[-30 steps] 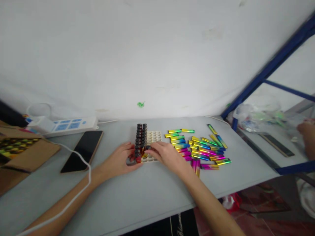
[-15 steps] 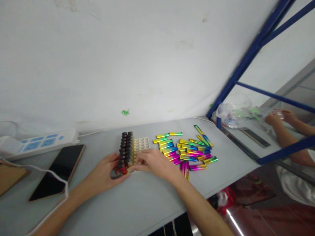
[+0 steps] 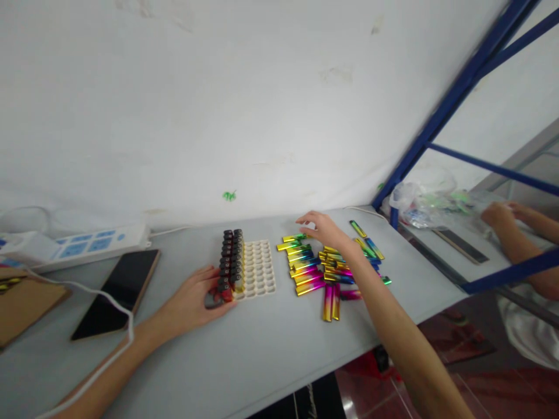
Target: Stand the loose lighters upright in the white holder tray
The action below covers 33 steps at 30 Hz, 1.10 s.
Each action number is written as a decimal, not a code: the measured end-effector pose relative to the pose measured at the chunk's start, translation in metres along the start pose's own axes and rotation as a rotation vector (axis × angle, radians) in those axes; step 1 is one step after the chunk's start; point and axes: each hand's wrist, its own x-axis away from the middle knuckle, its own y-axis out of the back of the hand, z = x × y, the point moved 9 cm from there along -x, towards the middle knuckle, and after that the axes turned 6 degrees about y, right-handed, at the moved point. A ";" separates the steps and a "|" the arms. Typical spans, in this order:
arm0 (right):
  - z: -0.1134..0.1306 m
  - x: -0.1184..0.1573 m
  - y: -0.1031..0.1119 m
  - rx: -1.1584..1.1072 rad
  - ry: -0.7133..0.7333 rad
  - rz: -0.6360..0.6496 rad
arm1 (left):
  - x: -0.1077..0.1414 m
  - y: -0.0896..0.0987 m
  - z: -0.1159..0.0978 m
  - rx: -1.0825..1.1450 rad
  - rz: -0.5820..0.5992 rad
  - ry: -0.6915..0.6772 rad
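Note:
My left hand [image 3: 198,299] grips the near left corner of a white tray [image 3: 261,285] with rows of round holes. Its fingers lie along the side and its thumb along the front. Two rows of small black-topped pieces [image 3: 231,256] stand upright in the tray's left part; the right part shows bare holes. Beside my thumb are something red and something dark grey, partly hidden. Over the far left of a pile of shiny yellow, green, blue and magenta sticks [image 3: 308,279] is my right hand [image 3: 325,230], fingers curved and apart, nothing visible in them.
A black-screened phone [image 3: 117,294] and a white power strip [image 3: 94,244] lie on the left, with a white cable crossing over my left forearm. A blue metal frame [image 3: 430,137] rises at the right. Beyond it, another person's hands [image 3: 500,215] are near a plastic bag [image 3: 408,198].
My right hand has moved from the tray's near edge, right and away from me, to above the shiny sticks. My left hand stays at the tray's corner. The view has shifted slightly.

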 end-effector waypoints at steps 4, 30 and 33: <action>-0.026 -0.001 -0.008 0.005 -0.037 0.073 | 0.001 0.000 0.003 0.011 -0.013 -0.002; 0.030 0.014 0.008 -0.875 -0.238 -0.527 | 0.004 -0.009 0.014 -0.011 0.008 0.055; 0.071 0.008 -0.021 -1.132 -0.287 -0.460 | 0.004 -0.008 0.010 -0.013 0.005 0.040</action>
